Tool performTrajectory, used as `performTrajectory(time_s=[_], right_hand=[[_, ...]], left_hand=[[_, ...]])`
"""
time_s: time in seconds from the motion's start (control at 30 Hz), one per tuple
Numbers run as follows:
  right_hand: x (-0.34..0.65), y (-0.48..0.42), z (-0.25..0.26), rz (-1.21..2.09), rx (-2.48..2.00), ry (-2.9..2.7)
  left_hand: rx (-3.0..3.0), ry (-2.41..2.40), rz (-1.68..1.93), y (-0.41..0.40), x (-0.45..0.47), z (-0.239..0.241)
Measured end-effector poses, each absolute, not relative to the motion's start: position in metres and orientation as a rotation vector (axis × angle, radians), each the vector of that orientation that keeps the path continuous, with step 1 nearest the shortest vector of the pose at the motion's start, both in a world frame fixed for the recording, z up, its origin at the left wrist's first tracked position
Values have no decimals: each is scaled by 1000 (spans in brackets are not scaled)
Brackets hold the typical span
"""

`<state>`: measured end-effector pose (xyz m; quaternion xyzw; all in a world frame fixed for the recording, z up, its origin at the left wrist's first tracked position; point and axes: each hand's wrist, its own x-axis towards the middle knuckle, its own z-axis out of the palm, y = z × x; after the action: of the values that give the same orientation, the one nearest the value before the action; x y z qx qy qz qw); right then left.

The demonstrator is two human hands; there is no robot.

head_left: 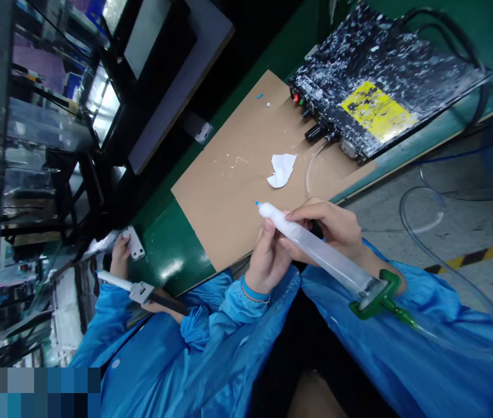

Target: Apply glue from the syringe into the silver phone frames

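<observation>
A clear dispensing syringe [316, 247] partly filled with white material lies slantwise across both hands, above the near edge of the workbench. Its thin blue needle tip [257, 203] points to the upper left, over the cardboard. My left hand [267, 255] grips the barrel from below near the nozzle end, thumb along its side. My right hand [335, 226] holds the same barrel from the other side, fingertips on its front part. A green cap adapter [374, 299] closes the rear end, and a clear air hose runs from it to the lower right.
Brown cardboard [229, 203] covers part of the green bench [163, 249], with a torn white paper [281, 170] and white crumbs on it. A paint-spattered dispenser box [385, 81] stands at upper right. At left, a co-worker holds a phone [133, 242] and a dispensing gun [141, 292].
</observation>
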<state>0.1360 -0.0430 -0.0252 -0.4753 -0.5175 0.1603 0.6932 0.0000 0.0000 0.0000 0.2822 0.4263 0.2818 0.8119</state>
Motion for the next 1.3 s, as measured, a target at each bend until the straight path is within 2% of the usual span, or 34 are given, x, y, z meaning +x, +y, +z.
performTrajectory(time_s=[0.1,0.23,0.27,0.33,0.47,0.6,0.73,0.87,1.0,1.13,1.2,1.3], right_hand=[[138,-37,-31,331,-1170,-1204],[143,-30,-49,512,-1329,-1218],[144,-30,-55,547,-1357,-1197],[147,-30,-65,584,-1406,-1134],[148,-31,-76,635,-1475,-1042],[143,-25,-75,635,-1486,-1089],[135,-19,-73,595,-1482,-1157],[130,-16,-73,567,-1469,-1142],[129,-15,-75,570,-1454,-1113],[131,-7,-82,587,-1443,-1068],[132,-1,-86,608,-1408,-1052],[133,6,-88,642,-1389,-1059]], left_hand=[[594,907,584,4,2,-11],[818,990,635,45,-28,-29],[926,1086,680,63,-44,-33],[1291,1599,847,108,-85,-39],[1381,2134,980,202,-177,-43],[1331,2546,839,273,-240,-45],[1253,2703,662,319,-269,-45],[1331,2670,654,340,-282,-29],[1509,2505,761,318,-281,-19],[1872,1810,758,248,-248,-36],[2025,1403,611,211,-223,-48],[2158,1163,386,176,-193,-60]])
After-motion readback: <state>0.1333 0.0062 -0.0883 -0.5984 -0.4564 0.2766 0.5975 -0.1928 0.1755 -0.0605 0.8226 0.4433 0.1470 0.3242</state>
